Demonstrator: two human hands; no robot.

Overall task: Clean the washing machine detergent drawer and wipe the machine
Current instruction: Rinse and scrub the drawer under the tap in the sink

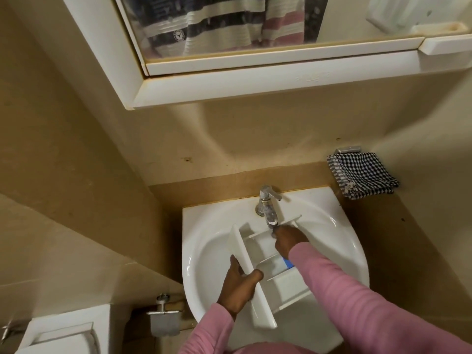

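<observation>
Rinsing looks to be the step in hand: the detergent drawer [286, 284] lies across the sink [204, 226], its far end under the tap [267, 200]. It would help to turn it slowly so water reaches every corner. The left hand [240, 287] clasps its front panel at the near left. The right hand [287, 240] reaches into the far compartment; I cannot tell whether its fingers are curled.

2 long pink sleeves [344, 290], ribbed knit

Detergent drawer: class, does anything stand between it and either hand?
Nothing visible does. The left hand grips the front panel of the detergent drawer; the right hand reaches into it beneath the tap.
</observation>
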